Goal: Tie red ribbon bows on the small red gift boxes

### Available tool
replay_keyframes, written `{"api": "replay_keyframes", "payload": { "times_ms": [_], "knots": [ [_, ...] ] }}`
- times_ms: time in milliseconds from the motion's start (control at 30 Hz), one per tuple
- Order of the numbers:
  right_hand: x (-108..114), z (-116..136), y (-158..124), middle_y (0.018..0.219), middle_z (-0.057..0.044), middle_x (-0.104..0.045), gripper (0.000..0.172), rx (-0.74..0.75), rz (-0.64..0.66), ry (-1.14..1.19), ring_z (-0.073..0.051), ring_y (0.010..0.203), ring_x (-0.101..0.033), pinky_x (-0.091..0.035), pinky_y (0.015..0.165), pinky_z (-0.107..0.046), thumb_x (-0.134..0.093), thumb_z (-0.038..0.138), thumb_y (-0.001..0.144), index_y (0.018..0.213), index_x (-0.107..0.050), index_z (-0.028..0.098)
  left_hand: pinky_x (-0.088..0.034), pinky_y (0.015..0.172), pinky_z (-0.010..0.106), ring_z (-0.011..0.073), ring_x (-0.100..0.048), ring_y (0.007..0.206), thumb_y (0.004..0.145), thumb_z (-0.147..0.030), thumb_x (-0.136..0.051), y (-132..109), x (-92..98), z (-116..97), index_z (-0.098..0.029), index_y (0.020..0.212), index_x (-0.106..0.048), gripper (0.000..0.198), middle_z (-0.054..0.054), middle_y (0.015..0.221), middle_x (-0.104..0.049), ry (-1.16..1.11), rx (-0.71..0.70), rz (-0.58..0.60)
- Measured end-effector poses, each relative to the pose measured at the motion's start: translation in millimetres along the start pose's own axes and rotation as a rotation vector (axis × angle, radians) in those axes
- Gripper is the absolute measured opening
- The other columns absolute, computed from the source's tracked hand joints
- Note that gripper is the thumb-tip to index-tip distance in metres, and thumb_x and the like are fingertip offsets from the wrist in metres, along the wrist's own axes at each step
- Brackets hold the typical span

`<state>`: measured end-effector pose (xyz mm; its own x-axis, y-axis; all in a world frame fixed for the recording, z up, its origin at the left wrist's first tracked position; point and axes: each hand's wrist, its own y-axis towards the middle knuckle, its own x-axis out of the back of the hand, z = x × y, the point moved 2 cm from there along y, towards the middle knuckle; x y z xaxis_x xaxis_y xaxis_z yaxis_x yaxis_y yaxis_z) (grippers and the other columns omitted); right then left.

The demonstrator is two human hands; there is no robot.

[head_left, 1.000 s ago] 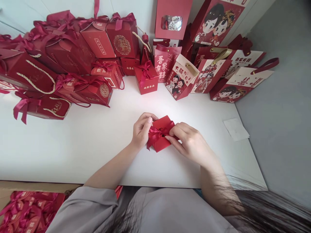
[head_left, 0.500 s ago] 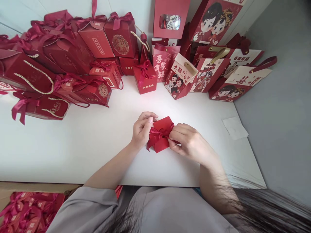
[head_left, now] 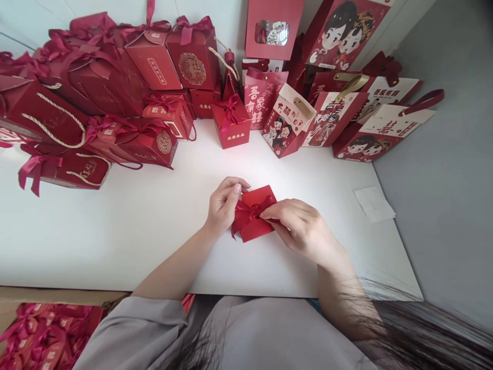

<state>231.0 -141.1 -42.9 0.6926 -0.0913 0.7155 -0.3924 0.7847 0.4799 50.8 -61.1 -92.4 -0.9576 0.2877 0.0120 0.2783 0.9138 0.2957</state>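
A small red gift box (head_left: 259,199) lies on the white table (head_left: 134,231) in front of me, with a dark red ribbon bow (head_left: 246,215) across its top. My left hand (head_left: 224,205) grips the box's left side, fingers curled and pinching the ribbon by the bow. My right hand (head_left: 298,226) is at the right side, its fingertips pinched on the ribbon's other end.
Many red gift boxes with ribbons and rope handles (head_left: 96,103) crowd the table's far left. Red and white cartoon gift bags (head_left: 346,113) line the far right. A white paper slip (head_left: 374,204) lies at the right edge. A carton of red boxes (head_left: 42,334) sits below left.
My right hand's fingers have shifted slightly on the ribbon, pulling it toward the right. The box and left hand have barely moved.
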Motion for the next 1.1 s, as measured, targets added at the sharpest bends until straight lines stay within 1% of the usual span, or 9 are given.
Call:
{"api": "replay_keyframes", "payload": {
  "times_ms": [133, 267, 333, 433, 567, 667, 767, 900, 1100],
  "knots": [
    [0, -1, 0, 0.097, -0.003, -0.073, 0.026, -0.009, -0.014, -0.025, -0.017, 0.086, -0.067, -0.049, 0.080, -0.031, -0.056, 0.001, 0.093, 0.110, -0.058, 0.020, -0.051, 0.080, 0.034, 0.0161, -0.062, 0.084, 0.100, -0.038, -0.048, 0, -0.3, 2, -0.016, 0.056, -0.056, 0.050, 0.007, 0.101, -0.064, -0.040, 0.033, -0.028],
    [2, -1, 0, 0.093, -0.003, -0.072, 0.026, -0.002, -0.004, -0.021, -0.017, 0.084, -0.066, -0.049, 0.078, -0.032, -0.055, -0.001, 0.092, 0.108, -0.059, 0.020, -0.050, 0.081, 0.034, 0.0162, -0.061, 0.084, 0.100, -0.038, -0.050, 0, 0.8, 1, -0.017, 0.055, -0.055, 0.050, 0.006, 0.101, -0.064, -0.053, 0.057, -0.039],
    [3, -1, 0, 0.089, -0.003, -0.070, 0.022, -0.003, 0.022, -0.017, -0.018, 0.082, -0.063, -0.048, 0.075, -0.033, -0.054, 0.001, 0.094, 0.105, -0.059, 0.019, -0.049, 0.082, 0.034, 0.0167, -0.061, 0.085, 0.100, -0.039, -0.050, 2, 3.6, -1, -0.017, 0.055, -0.054, 0.050, 0.007, 0.099, -0.065, -0.048, 0.057, -0.036],
    [5, -2, -1, 0.086, -0.005, -0.068, 0.015, -0.010, 0.042, -0.015, -0.019, 0.079, -0.060, -0.048, 0.071, -0.033, -0.054, 0.005, 0.096, 0.099, -0.060, 0.018, -0.049, 0.081, 0.033, 0.0173, -0.060, 0.086, 0.099, -0.040, -0.051, 5, 8.6, -2, -0.016, 0.051, -0.050, 0.053, 0.007, 0.096, -0.065, -0.088, 0.086, 0.010],
    [7, -5, -2, 0.091, -0.006, -0.068, 0.010, -0.021, 0.044, -0.027, -0.020, 0.084, -0.061, -0.048, 0.075, -0.034, -0.056, 0.010, 0.097, 0.099, -0.061, 0.018, -0.049, 0.076, 0.032, 0.0168, -0.059, 0.080, 0.097, -0.042, -0.053, 7, 12.5, -1, -0.016, 0.052, -0.051, 0.052, 0.008, 0.095, -0.065, -0.174, 0.183, 0.086],
    [8, -6, -3, 0.091, -0.006, -0.068, 0.008, -0.019, 0.038, -0.040, -0.019, 0.083, -0.060, -0.048, 0.075, -0.034, -0.057, 0.013, 0.098, 0.099, -0.063, 0.019, -0.048, 0.076, 0.032, 0.0171, -0.058, 0.080, 0.096, -0.042, -0.054, 7, 13.4, 0, -0.016, 0.052, -0.050, 0.051, 0.009, 0.097, -0.064, -0.201, 0.191, 0.105],
    [10, -6, -4, 0.086, -0.005, -0.065, 0.005, -0.007, 0.045, -0.011, -0.019, 0.079, -0.058, -0.046, 0.072, -0.034, -0.059, 0.018, 0.098, 0.096, -0.063, 0.019, -0.048, 0.075, 0.032, 0.0176, -0.057, 0.081, 0.094, -0.042, -0.056, 7, 14.0, 0, -0.016, 0.054, -0.050, 0.048, 0.009, 0.100, -0.064, -0.207, 0.187, 0.097],
    [9, -3, -4, 0.078, -0.004, -0.060, 0.012, -0.010, 0.092, 0.049, -0.018, 0.072, -0.054, -0.042, 0.067, -0.032, -0.058, 0.020, 0.099, 0.086, -0.059, 0.019, -0.048, 0.077, 0.033, 0.0197, -0.058, 0.087, 0.090, -0.041, -0.063, 8, 15.4, 1, -0.017, 0.057, -0.052, 0.043, 0.008, 0.101, -0.063, -0.152, 0.188, 0.068],
    [8, -4, -2, 0.075, -0.002, -0.057, 0.017, -0.023, 0.085, 0.102, -0.016, 0.068, -0.050, -0.039, 0.064, -0.031, -0.058, 0.019, 0.098, 0.082, -0.055, 0.020, -0.049, 0.082, 0.036, 0.0215, -0.058, 0.092, 0.090, -0.043, -0.064, 9, 16.7, 3, -0.018, 0.058, -0.058, 0.041, 0.009, 0.104, -0.062, -0.092, 0.183, 0.036]
  ]
}}
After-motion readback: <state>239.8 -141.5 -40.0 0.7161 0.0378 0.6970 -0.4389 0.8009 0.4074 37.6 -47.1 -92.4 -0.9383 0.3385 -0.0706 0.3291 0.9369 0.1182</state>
